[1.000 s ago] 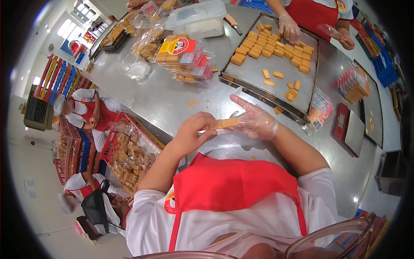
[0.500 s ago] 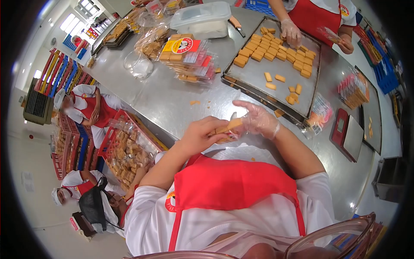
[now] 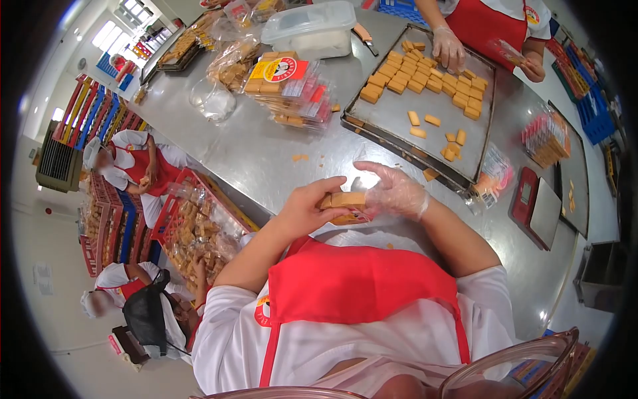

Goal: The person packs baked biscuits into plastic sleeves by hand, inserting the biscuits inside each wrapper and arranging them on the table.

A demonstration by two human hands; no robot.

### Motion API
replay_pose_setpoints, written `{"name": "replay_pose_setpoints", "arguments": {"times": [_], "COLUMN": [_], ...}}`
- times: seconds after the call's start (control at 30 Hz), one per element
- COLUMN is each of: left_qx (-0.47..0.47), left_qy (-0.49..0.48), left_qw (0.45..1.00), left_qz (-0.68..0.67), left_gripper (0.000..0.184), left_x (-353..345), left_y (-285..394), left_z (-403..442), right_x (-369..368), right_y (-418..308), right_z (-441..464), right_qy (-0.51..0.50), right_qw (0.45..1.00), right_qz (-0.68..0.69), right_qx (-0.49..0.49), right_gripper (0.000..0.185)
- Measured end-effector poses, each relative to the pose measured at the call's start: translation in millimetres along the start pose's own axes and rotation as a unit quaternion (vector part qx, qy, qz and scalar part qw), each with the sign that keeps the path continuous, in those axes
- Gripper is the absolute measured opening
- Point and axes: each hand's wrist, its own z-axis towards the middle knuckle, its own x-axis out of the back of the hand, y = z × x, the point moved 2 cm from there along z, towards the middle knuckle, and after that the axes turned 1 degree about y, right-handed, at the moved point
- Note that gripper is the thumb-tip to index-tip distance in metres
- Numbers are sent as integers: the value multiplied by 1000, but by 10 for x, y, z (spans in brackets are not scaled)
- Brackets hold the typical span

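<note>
My bare left hand (image 3: 309,207) is closed around a small plastic pack of rectangular biscuits (image 3: 347,199), with the thumb along the near side. My right hand (image 3: 399,191), in a clear plastic glove, is against the right end of the pack. One of its fingers stretches up and left, apart from the others; the remaining fingertips are partly hidden by the pack and the glove's glare. Beyond my hands, a metal tray (image 3: 399,149) bears rows of golden biscuits (image 3: 415,73) and several loose ones.
A stack of filled biscuit packs (image 3: 289,90) and a lidded plastic tub (image 3: 309,30) stand at the back left. A co-worker's gloved hand (image 3: 448,50) is over the tray. On the right lie a scale (image 3: 535,206) and more packs (image 3: 545,139). A red crate (image 3: 193,219) sits left.
The pack and its biscuits have turned more level between my hands. My right hand has shifted slightly, with its outstretched finger lower. At left, a co-worker's hand now reaches over the crate.
</note>
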Motion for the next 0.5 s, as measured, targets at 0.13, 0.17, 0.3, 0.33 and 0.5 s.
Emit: {"name": "replay_pose_setpoints", "arguments": {"times": [0.13,0.17,0.3,0.33,0.5], "left_qx": [-36,-43,-10,-4,21], "left_qy": [9,10,66,75,97], "left_qw": [999,999,997,996,988], "left_qz": [24,29,-24,-50,-114], "left_gripper": [52,52,56,58,66], "left_x": [-4,2,-38,-38,3], "left_y": [40,23,-121,-134,-139], "left_z": [14,8,-23,-18,18], "right_x": [41,9,55,69,106], "right_y": [59,40,86,84,47], "right_z": [47,33,-13,-13,-58], "right_qy": [57,61,188,174,113], "right_qw": [998,998,975,973,961], "right_qz": [-1,8,-23,-10,-116], "right_qx": [16,22,119,150,226], "right_gripper": [61,58,33,27,25]}}
